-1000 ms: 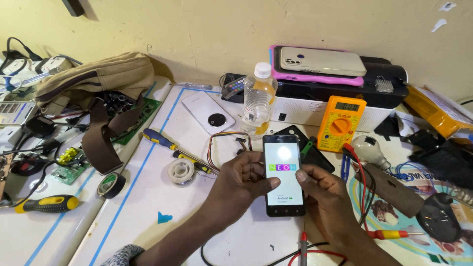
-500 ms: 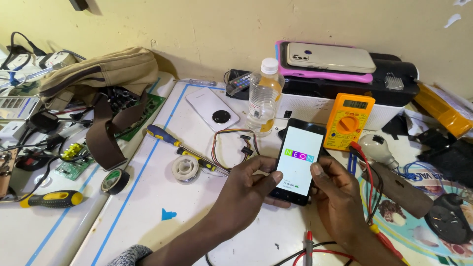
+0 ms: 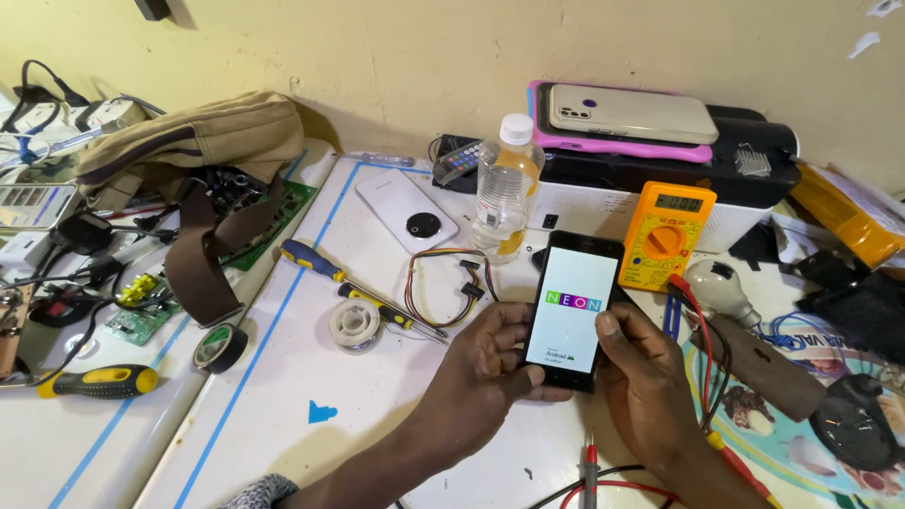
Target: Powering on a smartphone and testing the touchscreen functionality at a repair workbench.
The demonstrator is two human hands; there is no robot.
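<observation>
At the far left, a yellow-handled screwdriver [image 3: 97,381] is lying on the white table [image 3: 283,443], with a small green circuit board [image 3: 137,319] just above it and a roll of black tape [image 3: 220,347] sitting near the blue line. Behind these, a tan bag [image 3: 193,141] is slumping against the wall, its brown strap [image 3: 203,264] trailing down over a larger green board. Moving right, a blue-and-yellow screwdriver [image 3: 353,289] is lying slantwise beside a spool of solder wire [image 3: 354,323], and a white phone back cover [image 3: 407,209] is resting flat behind them, near a bundle of coloured wires [image 3: 443,287]. A clear plastic bottle [image 3: 505,188] is standing upright just behind the black smartphone [image 3: 572,309], which is being held tilted above the table with its screen lit white. The left hand [image 3: 490,363] is curling closed around the phone's left edge and lower corner, thumb lying along the bottom; the right hand [image 3: 641,377] is gripping the right edge, thumb pressing on the side of the screen. Just right of the phone, a yellow multimeter [image 3: 667,234] is leaning against a white-and-black box, on which a pink-cased phone [image 3: 622,118] is lying. A light bulb [image 3: 721,290] is lying near red and black probe leads [image 3: 702,349].
</observation>
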